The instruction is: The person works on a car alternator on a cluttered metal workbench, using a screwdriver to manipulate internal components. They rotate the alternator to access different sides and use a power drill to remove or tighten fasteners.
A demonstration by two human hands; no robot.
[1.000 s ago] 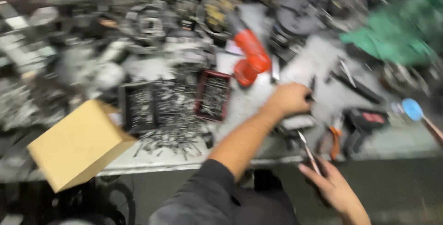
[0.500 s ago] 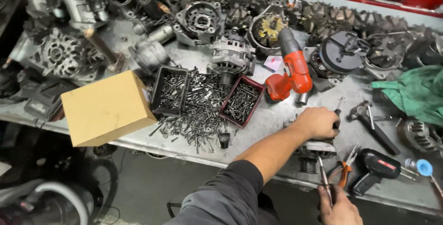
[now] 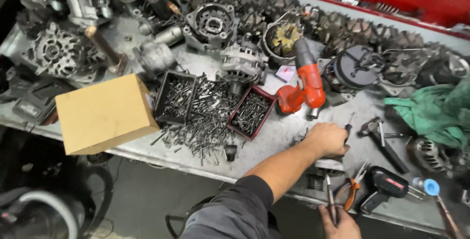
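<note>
Your view's steadied since the blur, and your left hand still clamps the part while your right hand grips the screwdriver under it.

Left hand grips a tool; right hand holds a thin rod.

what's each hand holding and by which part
The left hand grips a dark-handled tool by its handle; its tip is hidden. The right hand holds a thin metal tool by its lower end.
</note>
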